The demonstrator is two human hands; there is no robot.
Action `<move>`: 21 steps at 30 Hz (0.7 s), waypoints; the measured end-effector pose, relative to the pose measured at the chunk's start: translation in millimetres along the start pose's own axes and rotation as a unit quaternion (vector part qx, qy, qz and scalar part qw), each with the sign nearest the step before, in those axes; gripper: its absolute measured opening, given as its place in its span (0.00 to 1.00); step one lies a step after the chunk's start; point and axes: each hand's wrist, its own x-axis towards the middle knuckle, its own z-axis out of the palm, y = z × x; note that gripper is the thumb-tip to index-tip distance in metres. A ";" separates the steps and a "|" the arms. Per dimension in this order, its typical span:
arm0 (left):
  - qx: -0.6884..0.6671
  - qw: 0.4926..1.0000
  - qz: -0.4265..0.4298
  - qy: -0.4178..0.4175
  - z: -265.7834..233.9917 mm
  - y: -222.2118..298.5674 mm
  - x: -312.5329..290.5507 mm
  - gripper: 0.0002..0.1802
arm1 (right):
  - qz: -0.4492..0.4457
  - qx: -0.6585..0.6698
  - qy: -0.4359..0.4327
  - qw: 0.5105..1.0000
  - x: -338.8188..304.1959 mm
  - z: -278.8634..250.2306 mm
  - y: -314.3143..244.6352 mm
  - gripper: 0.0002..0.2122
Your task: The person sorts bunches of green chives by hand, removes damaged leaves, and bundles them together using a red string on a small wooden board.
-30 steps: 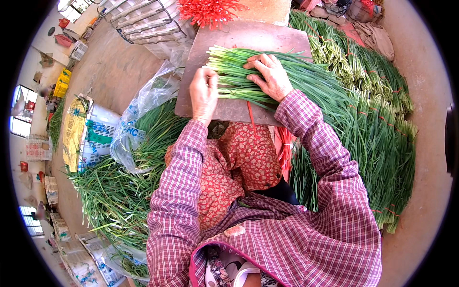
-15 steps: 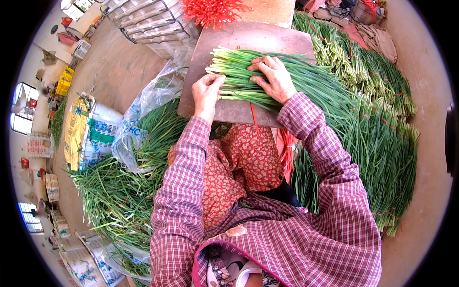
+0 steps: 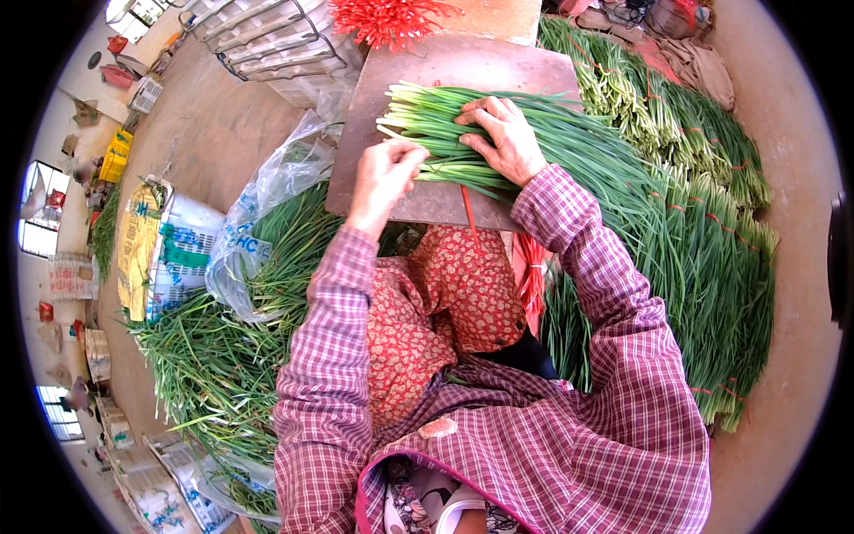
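A loose bunch of garlic chives (image 3: 569,133) lies across a brown board (image 3: 400,209), pale stem ends to the left, green leaves trailing off to the right. My right hand (image 3: 505,142) presses down over the bunch, thumb and fingers curled round its stalks. Beside the pale ends is my left hand (image 3: 384,178), thumb and fingers pinched together against the lower stems. Whatever lies inside that pinch is hidden. A red tie strip (image 3: 469,209) passes under the bunch and hangs over the board's near edge.
Tied chive bundles (image 3: 712,249) are piled at the right. Loose chives (image 3: 213,374) heap at the left beside a clear plastic bag (image 3: 245,236). Red strips (image 3: 387,20) lie beyond the board, and more red strips (image 3: 534,271) hang below it. White crates (image 3: 276,44) stand far left.
My left hand has shifted slightly and turned, its fingertips staying at the lower stem ends. My right hand stays on the bunch. The whole view has drifted a little.
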 end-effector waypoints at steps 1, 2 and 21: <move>0.023 0.999 0.020 0.011 7.2 -7.6 4.8 0.08 | -0.002 0.001 0.002 1.000 0.6 1.3 -0.6 0.10; 0.040 0.998 0.035 0.018 14.2 -11.5 9.8 0.09 | -0.003 0.000 0.005 1.000 0.3 1.6 -0.1 0.10; -0.265 0.954 -0.110 -0.086 -6.8 3.0 15.8 0.07 | 0.008 0.003 -0.002 1.000 0.7 -3.0 -4.2 0.12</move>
